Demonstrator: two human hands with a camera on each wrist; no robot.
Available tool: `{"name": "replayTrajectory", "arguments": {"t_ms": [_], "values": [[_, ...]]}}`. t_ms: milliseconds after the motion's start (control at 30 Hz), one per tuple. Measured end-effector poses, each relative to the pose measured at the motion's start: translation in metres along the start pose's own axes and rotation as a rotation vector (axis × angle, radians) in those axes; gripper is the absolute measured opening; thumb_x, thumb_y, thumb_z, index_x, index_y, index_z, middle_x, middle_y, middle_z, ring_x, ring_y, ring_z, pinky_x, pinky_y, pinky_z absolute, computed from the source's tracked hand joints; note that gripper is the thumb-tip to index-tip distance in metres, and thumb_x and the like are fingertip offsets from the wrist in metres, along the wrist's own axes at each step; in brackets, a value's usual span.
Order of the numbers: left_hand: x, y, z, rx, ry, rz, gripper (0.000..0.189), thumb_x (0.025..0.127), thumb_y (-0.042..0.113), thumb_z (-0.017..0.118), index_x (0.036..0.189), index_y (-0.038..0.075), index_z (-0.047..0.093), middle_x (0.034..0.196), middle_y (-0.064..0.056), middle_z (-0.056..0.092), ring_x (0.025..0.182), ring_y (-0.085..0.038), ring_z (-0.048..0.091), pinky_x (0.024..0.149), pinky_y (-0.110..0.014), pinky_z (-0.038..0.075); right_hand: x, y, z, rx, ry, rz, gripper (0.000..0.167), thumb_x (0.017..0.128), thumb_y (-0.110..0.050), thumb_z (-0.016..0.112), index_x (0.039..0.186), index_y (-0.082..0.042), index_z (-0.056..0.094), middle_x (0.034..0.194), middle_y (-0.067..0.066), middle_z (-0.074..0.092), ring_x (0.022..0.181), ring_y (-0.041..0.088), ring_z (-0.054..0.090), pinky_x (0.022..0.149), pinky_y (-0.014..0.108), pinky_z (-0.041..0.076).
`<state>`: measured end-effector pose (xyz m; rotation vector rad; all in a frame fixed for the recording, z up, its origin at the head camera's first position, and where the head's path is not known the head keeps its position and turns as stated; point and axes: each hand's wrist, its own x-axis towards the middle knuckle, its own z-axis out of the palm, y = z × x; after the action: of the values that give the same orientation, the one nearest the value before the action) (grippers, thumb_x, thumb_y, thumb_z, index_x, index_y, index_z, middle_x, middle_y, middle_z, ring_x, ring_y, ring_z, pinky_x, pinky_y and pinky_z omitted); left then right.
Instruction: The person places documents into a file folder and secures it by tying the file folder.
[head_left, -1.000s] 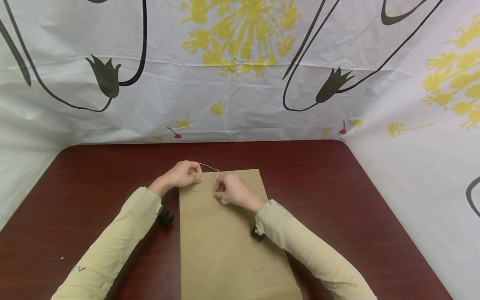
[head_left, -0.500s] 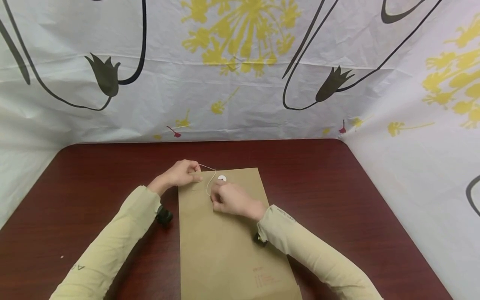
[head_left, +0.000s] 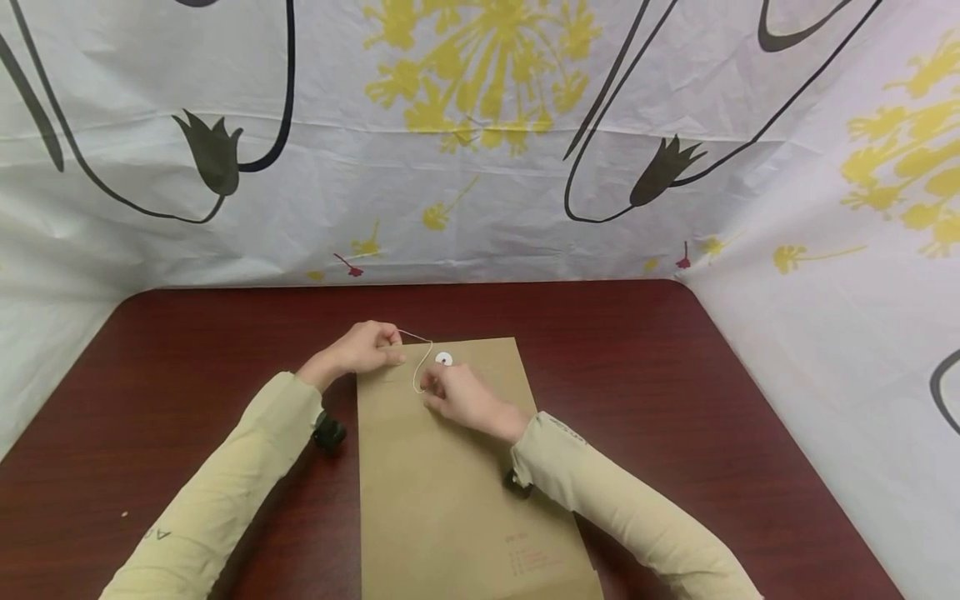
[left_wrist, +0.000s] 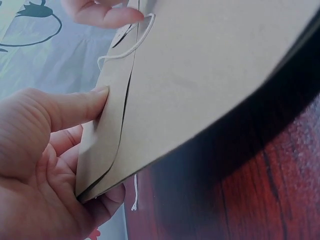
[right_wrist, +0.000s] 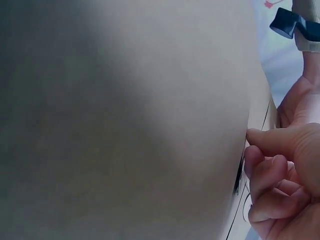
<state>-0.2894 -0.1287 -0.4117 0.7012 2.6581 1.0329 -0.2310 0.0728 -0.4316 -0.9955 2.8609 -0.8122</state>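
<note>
A brown paper envelope [head_left: 450,483] lies upright before me, its flap at the far end. My left hand [head_left: 367,347] grips its far left corner; in the left wrist view the thumb [left_wrist: 90,106] presses on top with fingers underneath. A white string [head_left: 423,354] runs from the left hand over the top edge to the right fingertips; a frayed end hangs below the left hand. My right hand [head_left: 468,397] is over the envelope, fingers bent, its thumb [right_wrist: 270,140] against the paper; I cannot tell whether it pinches the string. Just beyond sits a white round button [head_left: 444,358].
The envelope rests on a dark red wooden table [head_left: 637,375]. Behind and at the sides hangs a white patterned cloth [head_left: 480,217]. Red print [head_left: 532,558] marks the envelope's near part. A dark camera [head_left: 328,429] is strapped at the left wrist.
The right hand has drawn slightly back toward me, uncovering the button near the far edge, and its fingertips have shifted. The string's loop has slid a little left. The left hand keeps its place.
</note>
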Motion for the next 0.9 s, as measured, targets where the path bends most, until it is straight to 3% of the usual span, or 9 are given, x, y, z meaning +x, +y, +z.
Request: {"name": "replayTrajectory", "arguments": {"t_ms": [133, 267, 400, 500, 567, 767, 900], "values": [[0.000, -0.001, 0.001, 0.002, 0.000, -0.005, 0.012, 0.082, 0.010, 0.068, 0.077, 0.006, 0.058, 0.062, 0.005, 0.054, 0.062, -0.013, 0.045, 0.062, -0.027, 0.037, 0.004, -0.002, 0.003, -0.052, -0.034, -0.024, 0.005, 0.081, -0.005, 0.067, 0.078, -0.008, 0.065, 0.065, -0.003, 0.061, 0.059, 0.005, 0.053, 0.055, 0.017, 0.042], [0.001, -0.002, 0.003, 0.009, -0.005, -0.018, 0.012, 0.083, 0.011, 0.068, 0.077, 0.007, 0.058, 0.062, 0.005, 0.053, 0.062, -0.013, 0.045, 0.062, -0.027, 0.038, 0.000, -0.008, 0.002, -0.055, -0.153, -0.055, 0.014, 0.080, -0.003, 0.064, 0.068, -0.010, 0.063, 0.057, -0.007, 0.052, 0.053, 0.002, 0.043, 0.050, 0.015, 0.036], [0.001, 0.001, 0.002, 0.007, -0.013, -0.029, 0.011, 0.083, 0.011, 0.068, 0.078, 0.006, 0.059, 0.062, 0.004, 0.053, 0.063, -0.013, 0.045, 0.063, -0.028, 0.038, -0.008, -0.016, 0.000, -0.031, -0.274, -0.052, 0.016, 0.076, -0.005, 0.065, 0.064, -0.015, 0.061, 0.055, -0.012, 0.048, 0.052, -0.001, 0.042, 0.050, 0.013, 0.035], [0.000, 0.002, 0.000, 0.011, -0.011, -0.024, 0.012, 0.083, 0.011, 0.068, 0.078, 0.006, 0.059, 0.062, 0.004, 0.053, 0.064, -0.014, 0.045, 0.064, -0.028, 0.038, -0.014, -0.021, 0.003, -0.032, -0.307, -0.064, 0.018, 0.075, -0.006, 0.066, 0.063, -0.018, 0.060, 0.056, -0.015, 0.049, 0.052, -0.002, 0.043, 0.050, 0.012, 0.036], [0.001, 0.003, 0.000, 0.014, -0.008, -0.021, 0.011, 0.083, 0.011, 0.068, 0.078, 0.005, 0.059, 0.062, 0.003, 0.053, 0.064, -0.013, 0.045, 0.064, -0.028, 0.038, -0.018, -0.023, 0.005, -0.036, -0.291, -0.069, 0.018, 0.075, -0.006, 0.066, 0.063, -0.017, 0.058, 0.055, -0.014, 0.048, 0.052, -0.002, 0.043, 0.049, 0.012, 0.035], [0.001, -0.001, -0.002, -0.014, -0.003, 0.003, 0.012, 0.082, 0.012, 0.068, 0.077, 0.007, 0.059, 0.062, 0.003, 0.054, 0.063, -0.014, 0.045, 0.064, -0.028, 0.037, -0.020, -0.025, 0.009, 0.021, -0.083, 0.016, 0.011, 0.078, -0.005, 0.069, 0.074, -0.009, 0.060, 0.060, -0.005, 0.054, 0.054, 0.001, 0.045, 0.050, 0.014, 0.038], [-0.001, -0.003, -0.003, -0.037, -0.001, 0.055, 0.015, 0.083, 0.018, 0.069, 0.075, 0.011, 0.058, 0.061, 0.004, 0.054, 0.061, -0.014, 0.045, 0.061, -0.028, 0.037, -0.019, -0.027, 0.010, 0.002, -0.079, 0.015, 0.011, 0.077, -0.005, 0.068, 0.069, -0.010, 0.064, 0.058, -0.006, 0.056, 0.053, 0.001, 0.045, 0.050, 0.014, 0.038]]}}
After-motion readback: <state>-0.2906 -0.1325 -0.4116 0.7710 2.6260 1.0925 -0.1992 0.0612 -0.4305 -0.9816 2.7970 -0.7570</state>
